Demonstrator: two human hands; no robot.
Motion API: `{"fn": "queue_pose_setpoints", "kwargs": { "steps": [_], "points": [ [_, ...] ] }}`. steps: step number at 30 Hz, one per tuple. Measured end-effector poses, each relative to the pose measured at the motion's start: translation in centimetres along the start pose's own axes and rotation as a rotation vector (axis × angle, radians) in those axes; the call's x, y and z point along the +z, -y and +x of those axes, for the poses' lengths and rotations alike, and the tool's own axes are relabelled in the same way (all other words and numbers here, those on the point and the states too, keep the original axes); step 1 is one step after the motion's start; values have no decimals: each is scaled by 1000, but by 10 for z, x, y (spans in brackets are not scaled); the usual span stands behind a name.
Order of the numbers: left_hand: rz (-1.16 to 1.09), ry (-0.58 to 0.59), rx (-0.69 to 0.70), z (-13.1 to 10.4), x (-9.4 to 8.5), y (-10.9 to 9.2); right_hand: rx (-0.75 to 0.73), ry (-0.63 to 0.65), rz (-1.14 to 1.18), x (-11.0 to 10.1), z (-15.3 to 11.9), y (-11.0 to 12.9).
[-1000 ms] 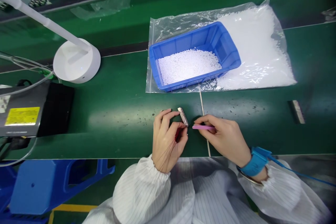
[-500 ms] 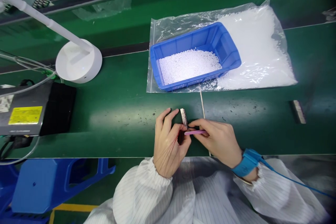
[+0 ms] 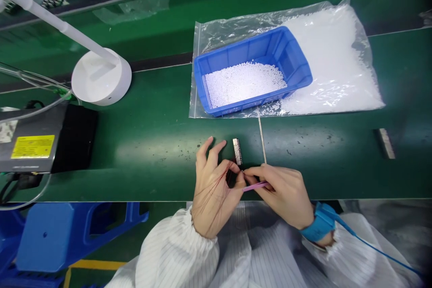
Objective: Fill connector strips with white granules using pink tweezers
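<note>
My left hand [image 3: 216, 189] is pinched at thumb and index finger, the other fingers raised. Fine dark-red wires [image 3: 216, 183] run across its back towards the pinch. A tiny pale spot shows at the fingertips, too small to name. My right hand [image 3: 281, 191] meets those fingertips and grips pink tweezers [image 3: 255, 186], which slant across the palm side with one end by my left thumb. Just beyond the fingers lies a small silvery strip [image 3: 237, 151] with dark teeth along one edge, apart from both hands.
Behind the hands, a blue bin [image 3: 253, 72] of white beads [image 3: 243, 83] rests on a clear bag of white granules [image 3: 332, 67]. Another silvery strip [image 3: 386, 143] lies far right. A white lamp base [image 3: 101, 78] and a grey-black device [image 3: 47, 144] stand left. A blue cord [image 3: 378, 245] trails from my right wristband.
Both hands have drawn back slightly towards my body, away from the silvery strip, which now shows whole. The tweezers have dropped lower and tilted. My fingertips stay together.
</note>
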State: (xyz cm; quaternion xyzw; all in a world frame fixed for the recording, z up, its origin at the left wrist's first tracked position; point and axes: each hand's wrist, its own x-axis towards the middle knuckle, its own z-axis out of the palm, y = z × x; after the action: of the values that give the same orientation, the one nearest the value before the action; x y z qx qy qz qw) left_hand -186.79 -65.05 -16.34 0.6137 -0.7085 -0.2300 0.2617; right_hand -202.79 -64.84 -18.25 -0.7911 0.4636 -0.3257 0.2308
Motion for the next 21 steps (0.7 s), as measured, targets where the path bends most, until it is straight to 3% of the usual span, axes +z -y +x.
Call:
{"fn": "queue_pose_setpoints", "kwargs": {
  "steps": [13, 21],
  "points": [
    [-49, 28, 41, -2, -2, 4, -61, 0, -90, 1, 0, -2],
    [-43, 89, 75, -4, -3, 6, -11, 26, -117, 2, 3, -2]
  ]
}}
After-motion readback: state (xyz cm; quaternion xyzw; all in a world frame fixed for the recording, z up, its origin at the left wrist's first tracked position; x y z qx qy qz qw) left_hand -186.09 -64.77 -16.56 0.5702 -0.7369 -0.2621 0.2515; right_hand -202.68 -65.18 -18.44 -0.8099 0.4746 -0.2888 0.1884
